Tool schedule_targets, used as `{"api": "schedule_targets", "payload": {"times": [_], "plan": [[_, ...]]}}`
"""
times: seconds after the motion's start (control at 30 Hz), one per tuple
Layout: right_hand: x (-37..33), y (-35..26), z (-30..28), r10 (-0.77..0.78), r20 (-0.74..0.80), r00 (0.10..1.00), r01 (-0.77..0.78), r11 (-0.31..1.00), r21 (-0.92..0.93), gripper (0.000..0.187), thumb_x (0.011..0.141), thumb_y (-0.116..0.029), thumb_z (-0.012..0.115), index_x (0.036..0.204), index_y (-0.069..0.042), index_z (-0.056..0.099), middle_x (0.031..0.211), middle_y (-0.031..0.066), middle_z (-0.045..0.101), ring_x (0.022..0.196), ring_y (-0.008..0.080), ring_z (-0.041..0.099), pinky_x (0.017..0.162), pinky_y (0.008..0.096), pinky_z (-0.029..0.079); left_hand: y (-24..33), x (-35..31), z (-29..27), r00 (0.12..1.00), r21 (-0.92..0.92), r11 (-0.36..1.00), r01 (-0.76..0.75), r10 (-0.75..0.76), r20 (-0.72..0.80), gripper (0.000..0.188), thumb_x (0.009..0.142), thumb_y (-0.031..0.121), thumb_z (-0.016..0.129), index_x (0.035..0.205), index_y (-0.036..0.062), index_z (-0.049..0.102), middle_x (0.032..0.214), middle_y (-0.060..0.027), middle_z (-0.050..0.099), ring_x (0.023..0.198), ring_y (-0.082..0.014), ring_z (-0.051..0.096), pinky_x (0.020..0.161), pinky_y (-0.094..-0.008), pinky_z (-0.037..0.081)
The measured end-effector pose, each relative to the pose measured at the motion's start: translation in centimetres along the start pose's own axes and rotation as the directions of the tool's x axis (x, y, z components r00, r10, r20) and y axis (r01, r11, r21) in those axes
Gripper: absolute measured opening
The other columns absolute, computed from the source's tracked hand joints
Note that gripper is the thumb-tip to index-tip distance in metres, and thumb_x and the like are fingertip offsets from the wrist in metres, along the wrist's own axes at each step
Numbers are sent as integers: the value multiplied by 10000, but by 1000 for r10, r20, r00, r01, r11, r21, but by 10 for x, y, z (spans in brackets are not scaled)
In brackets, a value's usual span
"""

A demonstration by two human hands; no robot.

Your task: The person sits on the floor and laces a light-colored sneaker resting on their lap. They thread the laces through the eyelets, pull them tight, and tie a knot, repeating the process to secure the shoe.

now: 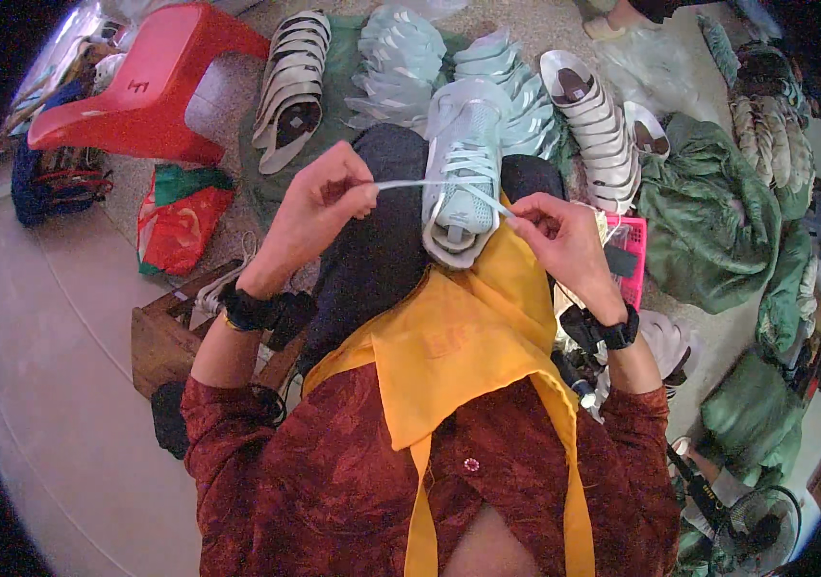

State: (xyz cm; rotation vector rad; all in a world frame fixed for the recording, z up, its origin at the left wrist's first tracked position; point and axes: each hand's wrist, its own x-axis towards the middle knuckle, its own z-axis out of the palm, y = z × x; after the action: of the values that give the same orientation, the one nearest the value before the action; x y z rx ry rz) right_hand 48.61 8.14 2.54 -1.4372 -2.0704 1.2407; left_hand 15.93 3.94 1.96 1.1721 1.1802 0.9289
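Observation:
A pale mint sneaker upper (468,125) lies across my lap, its heel opening toward me and its toe pointing away. Pale laces (469,163) criss-cross its front. My left hand (331,195) pinches one lace end and holds it stretched out to the left of the shoe. Close to the shoe's right edge, my right hand (553,231) is pinched on the other lace end, which runs down from the lacing. The two laces cross over the tongue (468,207). Black bands circle both wrists.
Stacked mint uppers (396,62) stand beyond my knees, flanked by rows of white uppers (295,72). A red plastic chair (146,82) is at the far left. Green sacks (709,207) and a pink basket (634,255) lie right; a wooden box (165,346) sits left. A yellow apron (468,337) covers my lap.

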Motion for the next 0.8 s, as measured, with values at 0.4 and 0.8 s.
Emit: {"api": "schedule_targets", "payload": {"times": [0.4, 0.8], "plan": [[1, 8, 1, 93, 143, 985, -115, 981, 155, 122, 906, -121, 737, 968, -17, 722, 739, -18, 676, 630, 34, 534, 564, 232, 439, 38, 40, -12, 974, 156, 964, -217, 202, 104, 80, 921, 52, 655, 913, 44, 576, 870, 41, 505, 836, -47, 494, 735, -210, 399], [-4, -19, -28, 201, 258, 945, -289, 881, 375, 131, 935, -158, 736, 1015, -55, 733, 787, -36, 685, 587, -4, 513, 478, 190, 361, 5, 136, -4, 711, 716, 380, -586, 665, 228, 181, 805, 53, 650, 915, 79, 509, 839, -119, 609, 857, -252, 634, 805, -438, 488]]}}
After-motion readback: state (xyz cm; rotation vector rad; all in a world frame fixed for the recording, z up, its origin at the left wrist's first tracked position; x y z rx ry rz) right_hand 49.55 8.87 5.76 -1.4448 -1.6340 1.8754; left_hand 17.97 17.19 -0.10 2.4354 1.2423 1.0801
